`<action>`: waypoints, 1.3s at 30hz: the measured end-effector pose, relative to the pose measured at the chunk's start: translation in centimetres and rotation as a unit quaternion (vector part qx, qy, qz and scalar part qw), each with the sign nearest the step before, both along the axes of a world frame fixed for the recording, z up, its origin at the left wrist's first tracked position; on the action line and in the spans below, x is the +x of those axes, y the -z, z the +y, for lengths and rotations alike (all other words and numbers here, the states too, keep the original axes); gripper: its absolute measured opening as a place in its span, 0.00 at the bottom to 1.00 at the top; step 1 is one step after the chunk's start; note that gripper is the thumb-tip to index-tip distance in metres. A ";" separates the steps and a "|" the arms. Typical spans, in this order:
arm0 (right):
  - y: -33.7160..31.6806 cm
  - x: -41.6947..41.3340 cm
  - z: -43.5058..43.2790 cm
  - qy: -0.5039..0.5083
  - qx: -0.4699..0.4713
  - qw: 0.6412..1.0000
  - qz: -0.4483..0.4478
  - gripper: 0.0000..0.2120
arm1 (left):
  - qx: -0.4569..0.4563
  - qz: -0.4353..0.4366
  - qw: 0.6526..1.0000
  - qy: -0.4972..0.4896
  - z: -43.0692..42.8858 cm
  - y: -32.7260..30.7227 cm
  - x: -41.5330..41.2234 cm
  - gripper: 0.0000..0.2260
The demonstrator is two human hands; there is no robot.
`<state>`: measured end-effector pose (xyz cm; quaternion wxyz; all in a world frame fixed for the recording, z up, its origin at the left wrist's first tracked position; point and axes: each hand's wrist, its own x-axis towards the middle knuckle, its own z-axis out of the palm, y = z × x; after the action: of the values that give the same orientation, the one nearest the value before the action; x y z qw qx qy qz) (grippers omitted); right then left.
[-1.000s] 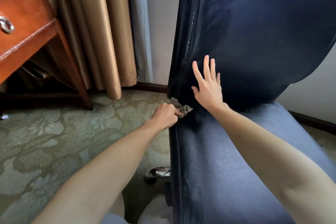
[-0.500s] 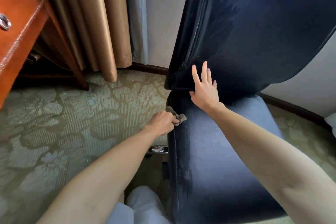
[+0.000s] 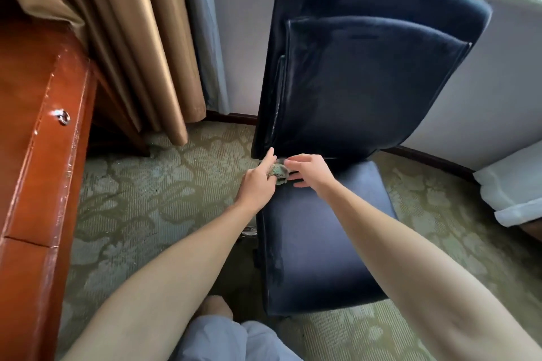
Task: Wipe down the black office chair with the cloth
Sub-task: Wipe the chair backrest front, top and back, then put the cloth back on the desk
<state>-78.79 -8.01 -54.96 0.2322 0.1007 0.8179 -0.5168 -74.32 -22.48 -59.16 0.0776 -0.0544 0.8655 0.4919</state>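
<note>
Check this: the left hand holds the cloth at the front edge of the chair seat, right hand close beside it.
Wrong place. In the head view the left hand holds the cloth at the back of the chair seat, just under the backrest, not its front edge. The right hand is close beside it.

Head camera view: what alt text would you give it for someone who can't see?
A person's left hand grips a bunched greenish cloth at the crease between the seat and backrest of a black office chair, while the right hand reaches in beside it. A wooden desk and tan curtains stand left, over patterned carpet.
</note>
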 end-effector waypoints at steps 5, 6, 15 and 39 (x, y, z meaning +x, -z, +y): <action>-5.4 0.8 0.3 0.055 -0.129 0.986 -0.084 0.13 | 0.082 -0.002 0.997 -0.016 1.5 -6.7 0.2 0.34; -6.3 0.9 0.2 0.067 -0.151 0.982 -0.095 0.13 | 0.097 -0.002 0.995 -0.018 1.8 -7.7 0.2 0.34; -11.3 0.9 -0.1 0.191 -0.153 0.962 -0.122 0.14 | 0.134 -0.016 0.990 0.036 1.3 -12.9 -0.9 0.37; -15.7 1.9 7.2 -0.011 0.034 0.996 0.083 0.12 | -0.320 -0.008 0.945 -0.060 4.8 -19.0 5.0 0.26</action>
<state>-76.91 -0.85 -39.24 0.1655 0.0563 0.8527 -0.4923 -69.28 -17.63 -40.12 0.0330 -0.1320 0.9719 0.1923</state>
